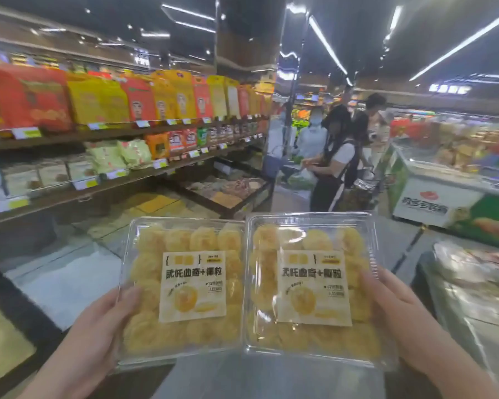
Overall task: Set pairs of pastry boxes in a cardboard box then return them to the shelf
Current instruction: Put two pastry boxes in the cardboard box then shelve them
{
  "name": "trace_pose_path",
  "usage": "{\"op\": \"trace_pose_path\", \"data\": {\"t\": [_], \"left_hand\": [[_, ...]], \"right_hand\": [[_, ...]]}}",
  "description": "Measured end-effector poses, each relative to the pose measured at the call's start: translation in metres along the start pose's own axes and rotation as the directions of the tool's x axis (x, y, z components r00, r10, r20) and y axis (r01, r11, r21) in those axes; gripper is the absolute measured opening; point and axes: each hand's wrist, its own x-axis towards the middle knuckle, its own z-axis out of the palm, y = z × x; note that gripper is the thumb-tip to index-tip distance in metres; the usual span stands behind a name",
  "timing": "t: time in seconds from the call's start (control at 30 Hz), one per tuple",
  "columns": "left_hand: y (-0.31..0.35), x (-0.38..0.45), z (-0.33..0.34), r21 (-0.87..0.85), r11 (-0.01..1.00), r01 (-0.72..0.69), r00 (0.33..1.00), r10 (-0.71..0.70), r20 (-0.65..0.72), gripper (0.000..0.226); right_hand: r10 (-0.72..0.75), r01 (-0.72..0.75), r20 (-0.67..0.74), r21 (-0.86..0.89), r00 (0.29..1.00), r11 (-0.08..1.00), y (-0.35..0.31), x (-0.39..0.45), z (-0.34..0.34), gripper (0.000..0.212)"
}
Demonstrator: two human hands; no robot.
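Two clear plastic pastry boxes full of round yellow pastries, each with a cream label, are held side by side in front of me. My left hand grips the left pastry box at its left edge, thumb on the lid. My right hand grips the right pastry box at its right edge, thumb on top. The two boxes touch along their inner edges. No cardboard box is in view.
Wooden shelves with red, orange and yellow packaged goods run along the left. Low bins of loose goods sit below them. Shoppers stand in the aisle ahead. A chest freezer is on the right, a display case nearer.
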Motion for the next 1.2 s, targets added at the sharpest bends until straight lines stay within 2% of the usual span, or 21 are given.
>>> {"op": "trace_pose_path", "data": {"t": [0.07, 0.17, 0.27, 0.33, 0.37, 0.4, 0.47, 0.57, 0.67, 0.7, 0.83, 0.9, 0.97, 1.07, 1.17, 1.2], "left_hand": [[-0.011, 0.015, 0.033, 0.041, 0.999, 0.034, 0.998, -0.036, 0.052, 0.027], [-0.026, 0.035, 0.081, 0.108, 0.992, 0.070, 0.981, -0.088, 0.173, 0.031], [-0.038, 0.043, 0.128, 0.166, 0.980, 0.110, 0.935, -0.159, 0.318, 0.029], [-0.047, 0.045, 0.159, 0.209, 0.971, 0.117, 0.889, -0.196, 0.414, 0.031], [-0.050, 0.043, 0.175, 0.226, 0.966, 0.125, 0.859, -0.220, 0.462, 0.035], [-0.056, 0.041, 0.189, 0.234, 0.964, 0.125, 0.831, -0.230, 0.506, 0.037], [-0.069, 0.038, 0.216, 0.251, 0.962, 0.112, 0.783, -0.241, 0.574, 0.035], [-0.093, 0.024, 0.255, 0.285, 0.948, 0.143, 0.674, -0.304, 0.673, 0.043], [-0.121, -0.003, 0.291, 0.309, 0.930, 0.198, 0.545, -0.366, 0.754, 0.033], [-0.131, -0.018, 0.302, 0.336, 0.922, 0.195, 0.520, -0.387, 0.761, 0.030], [-0.163, -0.077, 0.343, 0.395, 0.897, 0.198, 0.395, -0.441, 0.805, 0.030], [-0.174, -0.109, 0.362, 0.425, 0.889, 0.171, 0.337, -0.458, 0.822, 0.025], [-0.184, -0.141, 0.378, 0.450, 0.874, 0.181, 0.280, -0.485, 0.829, 0.022], [-0.201, -0.183, 0.404, 0.486, 0.852, 0.192, 0.196, -0.519, 0.832, 0.040], [-0.211, -0.230, 0.424, 0.490, 0.859, 0.147, 0.133, -0.508, 0.851, 0.027], [-0.216, -0.244, 0.430, 0.495, 0.856, 0.146, 0.143, -0.514, 0.846, 0.024]], "right_hand": [[0.006, -0.011, -0.153, -0.032, 0.988, 0.999, 0.003, -0.009, -0.035, 0.041], [0.033, -0.020, -0.344, 0.042, 0.938, 0.999, 0.001, -0.043, -0.076, 0.037], [0.080, -0.030, -0.507, 0.106, 0.858, 0.994, 0.003, -0.084, -0.102, 0.071], [0.034, -0.017, -0.623, 0.034, 0.781, 0.999, 0.002, -0.115, -0.116, 0.083], [0.010, -0.013, -0.676, 0.001, 0.737, 1.000, 0.003, -0.130, -0.123, 0.082], [-0.006, -0.011, -0.717, -0.019, 0.697, 1.000, 0.001, -0.145, -0.126, 0.071], [-0.004, 0.004, -0.783, -0.002, 0.621, 1.000, 0.002, -0.176, -0.135, 0.037], [0.044, 0.004, -0.859, 0.054, 0.510, 0.999, 0.016, -0.225, -0.150, 0.050], [0.046, -0.014, -0.933, 0.044, 0.357, 0.999, 0.023, -0.277, -0.149, 0.030], [0.052, -0.031, -0.950, 0.045, 0.309, 0.999, 0.028, -0.296, -0.153, 0.026], [0.053, -0.021, -0.982, 0.050, 0.182, 0.999, 0.025, -0.363, -0.150, 0.022], [0.046, -0.013, -0.988, 0.044, 0.145, 0.999, 0.025, -0.395, -0.154, 0.021], [0.035, 0.008, -0.990, 0.036, 0.137, 0.999, 0.029, -0.431, -0.165, 0.027], [0.034, 0.046, -0.997, 0.038, 0.076, 0.998, 0.031, -0.477, -0.185, 0.049], [0.032, 0.063, -0.999, 0.035, 0.042, 0.997, 0.028, -0.519, -0.208, 0.059], [0.029, 0.049, -0.999, 0.032, 0.045, 0.998, 0.028, -0.532, -0.216, 0.058]]}}
